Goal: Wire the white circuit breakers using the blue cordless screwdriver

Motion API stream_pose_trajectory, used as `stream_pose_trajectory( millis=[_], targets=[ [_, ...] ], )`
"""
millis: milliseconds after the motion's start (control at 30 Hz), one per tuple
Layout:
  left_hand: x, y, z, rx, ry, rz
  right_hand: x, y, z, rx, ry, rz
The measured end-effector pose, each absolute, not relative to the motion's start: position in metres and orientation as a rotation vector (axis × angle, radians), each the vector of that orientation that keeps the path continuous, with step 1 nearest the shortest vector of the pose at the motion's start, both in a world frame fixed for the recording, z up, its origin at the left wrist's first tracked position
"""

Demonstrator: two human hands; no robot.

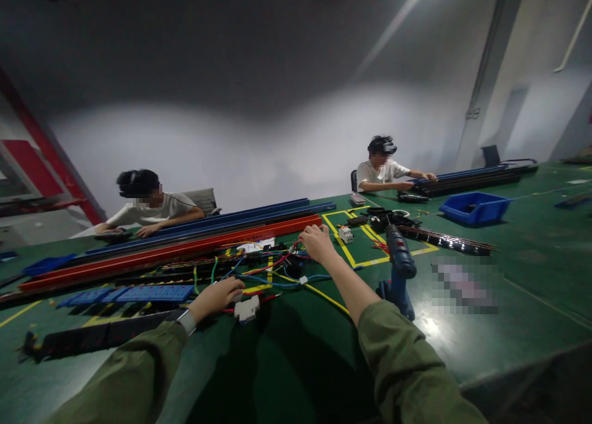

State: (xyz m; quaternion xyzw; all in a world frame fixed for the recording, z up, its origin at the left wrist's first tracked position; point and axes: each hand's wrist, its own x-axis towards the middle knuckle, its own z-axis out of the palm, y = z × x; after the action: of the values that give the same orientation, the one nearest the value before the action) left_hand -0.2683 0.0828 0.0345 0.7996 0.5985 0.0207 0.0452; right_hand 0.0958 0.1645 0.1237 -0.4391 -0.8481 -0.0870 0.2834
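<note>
My right hand (318, 244) reaches over a tangle of wires, its fingers closed on a red wire (276, 265) near a small light-coloured piece. My left hand (218, 296) is lower and to the left, fingers loosely bent, just beside a white circuit breaker (247, 309); whether they touch is unclear. Red wire shows on both sides of this breaker. Blue wire (282, 281) with a white connector (303, 280) and yellow wire (330, 296) run across the table between my arms. Another circuit breaker (345, 234) stands beyond my right hand.
A blue power drill (401, 266) stands right of my right forearm. Blue power strips (134, 294) and a black strip (92, 339) lie left. Long red rails (185, 249) and blue rails (240, 214) stretch behind. A blue bin (475, 208) sits right. Two people (380, 170) work across the table.
</note>
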Motion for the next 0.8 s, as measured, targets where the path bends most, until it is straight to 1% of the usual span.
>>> stream_pose_trajectory(
  millis=[100, 167, 233, 300, 367, 467, 533, 600, 667, 700, 800],
  targets=[
    [-0.272, 0.083, 0.039, 2.459, 1.750, 0.047, 0.109, 0.157, 0.115, -1.210, -2.273, -0.193],
    [-0.268, 0.085, 0.045, 2.498, 1.736, 0.108, 0.115, 0.151, 0.111, -1.218, -2.263, -0.154],
    [-0.253, 0.088, 0.052, 2.566, 1.733, 0.284, 0.117, 0.146, 0.107, -1.204, -2.253, -0.101],
    [-0.225, 0.093, 0.057, 2.607, 1.689, 0.555, 0.118, 0.142, 0.104, -1.170, -2.241, -0.041],
    [-0.185, 0.101, 0.058, 2.612, 1.577, 0.798, 0.117, 0.138, 0.101, -1.135, -2.218, 0.024],
    [-0.122, 0.113, 0.055, 2.546, 1.404, 1.009, 0.121, 0.134, 0.093, -1.082, -2.186, 0.190],
    [-0.088, 0.121, 0.050, 2.487, 1.339, 1.055, 0.128, 0.136, 0.087, -1.038, -2.162, 0.377],
    [-0.065, 0.125, 0.045, 2.446, 1.281, 0.998, 0.138, 0.143, 0.078, -0.992, -2.102, 0.583],
    [-0.051, 0.126, 0.038, 2.415, 1.254, 0.968, 0.149, 0.157, 0.068, -1.019, -1.965, 0.686],
    [-0.046, 0.125, 0.033, 2.406, 1.250, 0.971, 0.155, 0.167, 0.062, -1.078, -1.873, 0.673],
    [-0.037, 0.119, 0.013, 2.406, 1.286, 1.019, 0.171, 0.203, 0.045, -1.380, -1.578, 0.469]
  ],
)
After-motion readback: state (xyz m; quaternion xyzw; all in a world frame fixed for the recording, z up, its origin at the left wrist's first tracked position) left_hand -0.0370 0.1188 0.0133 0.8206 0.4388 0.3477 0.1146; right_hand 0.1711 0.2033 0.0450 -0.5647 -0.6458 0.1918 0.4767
